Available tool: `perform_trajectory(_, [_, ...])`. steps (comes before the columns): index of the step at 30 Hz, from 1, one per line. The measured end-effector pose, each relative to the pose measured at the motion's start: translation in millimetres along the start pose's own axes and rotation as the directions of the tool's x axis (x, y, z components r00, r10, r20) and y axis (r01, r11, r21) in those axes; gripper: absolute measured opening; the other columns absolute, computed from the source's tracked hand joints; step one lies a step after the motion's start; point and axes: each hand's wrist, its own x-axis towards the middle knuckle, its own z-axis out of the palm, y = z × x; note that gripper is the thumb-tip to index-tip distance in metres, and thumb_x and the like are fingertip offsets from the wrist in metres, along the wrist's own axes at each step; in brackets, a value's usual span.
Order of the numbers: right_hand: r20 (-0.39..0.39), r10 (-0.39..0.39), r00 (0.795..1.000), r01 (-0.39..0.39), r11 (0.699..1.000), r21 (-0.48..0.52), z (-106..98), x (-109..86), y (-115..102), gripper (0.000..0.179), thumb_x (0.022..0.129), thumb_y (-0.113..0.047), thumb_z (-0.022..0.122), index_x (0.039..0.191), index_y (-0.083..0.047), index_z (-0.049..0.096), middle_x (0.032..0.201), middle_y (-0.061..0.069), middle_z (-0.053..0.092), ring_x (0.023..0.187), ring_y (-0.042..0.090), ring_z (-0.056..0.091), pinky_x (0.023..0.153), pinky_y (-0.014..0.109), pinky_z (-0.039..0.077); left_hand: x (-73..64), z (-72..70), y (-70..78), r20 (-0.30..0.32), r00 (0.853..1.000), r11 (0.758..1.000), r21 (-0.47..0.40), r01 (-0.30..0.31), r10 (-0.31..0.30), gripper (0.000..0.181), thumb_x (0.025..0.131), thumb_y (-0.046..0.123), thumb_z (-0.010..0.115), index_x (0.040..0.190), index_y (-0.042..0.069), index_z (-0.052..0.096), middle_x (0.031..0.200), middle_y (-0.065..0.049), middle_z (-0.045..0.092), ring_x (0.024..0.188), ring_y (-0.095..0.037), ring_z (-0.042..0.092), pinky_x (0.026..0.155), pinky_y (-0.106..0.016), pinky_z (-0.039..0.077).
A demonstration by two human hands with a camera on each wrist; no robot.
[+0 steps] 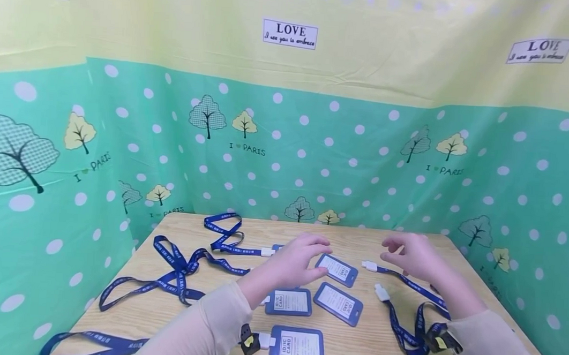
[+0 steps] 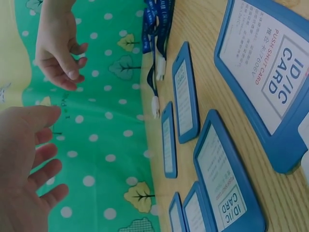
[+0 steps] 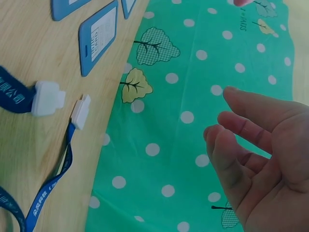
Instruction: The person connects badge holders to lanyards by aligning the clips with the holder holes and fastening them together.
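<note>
My left hand (image 1: 295, 261) hovers over the middle of the table, fingers relaxed and holding nothing. Close under it lie blue ID card holders, among them a far one (image 1: 337, 270), one below that (image 1: 338, 303) and one joined to a white clip (image 1: 290, 301). To the right, my right hand (image 1: 417, 257) is raised with loosely bent fingers and nothing between them. Beneath it are two blue lanyards with white end clips, a far clip (image 1: 369, 265) and a nearer clip (image 1: 382, 292). Both hands stand apart from the table in the wrist views.
On the left of the wooden table (image 1: 161, 321) several blue lanyards (image 1: 178, 274) lie in loops. Another card holder (image 1: 297, 346) is at the front edge. A green and yellow dotted curtain (image 1: 305, 146) encloses the back and sides.
</note>
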Motion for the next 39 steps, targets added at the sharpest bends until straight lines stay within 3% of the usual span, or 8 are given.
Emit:
perform_trajectory(11, [0.023,0.041,0.999,-0.041,0.999,-0.03,8.7,-9.9,12.4,0.021,0.091,-0.026,0.077,0.099,-0.008,0.07,0.091,0.003,0.065,0.067,0.016,0.061,0.056,0.032,0.055,-1.4,11.3,13.6,0.097,0.995,1.0,0.003,0.017,-0.017,0.048,0.098,0.037,0.068,0.142,0.02,0.059,0.147,0.006,0.053,0.14,-0.016,0.044,0.114,-0.035,0.038])
perform_trajectory(16, [0.037,0.076,0.996,-0.076,0.997,-0.015,17.9,-12.0,14.5,0.02,0.091,-0.023,0.077,0.099,-0.006,0.069,0.09,0.005,0.064,0.061,0.017,0.06,0.052,0.033,0.054,-1.2,18.0,16.3,0.111,0.994,1.0,0.003,0.002,-0.002,0.048,0.098,0.038,0.067,0.141,0.019,0.059,0.146,0.007,0.053,0.139,-0.015,0.044,0.114,-0.035,0.038])
perform_trajectory(29, [0.057,0.146,0.988,-0.146,0.989,-0.014,41.5,-13.7,21.5,0.015,0.091,-0.019,0.077,0.089,-0.011,0.065,0.081,0.003,0.06,0.066,0.023,0.059,0.051,0.033,0.053,0.8,30.0,25.1,0.17,0.985,0.998,0.058,-0.004,-0.006,0.052,0.095,0.041,0.07,0.142,0.022,0.059,0.145,0.006,0.055,0.136,-0.014,0.046,0.113,-0.034,0.039])
perform_trajectory(39, [0.067,0.193,0.979,-0.191,0.981,-0.036,54.8,-13.1,29.0,0.017,0.09,-0.018,0.078,0.097,-0.007,0.067,0.083,0.004,0.061,0.067,0.021,0.06,0.054,0.032,0.054,1.4,43.0,26.5,0.208,0.978,0.997,0.075,-0.014,-0.002,0.049,0.096,0.043,0.07,0.14,0.024,0.06,0.143,0.009,0.055,0.136,-0.012,0.047,0.113,-0.036,0.04])
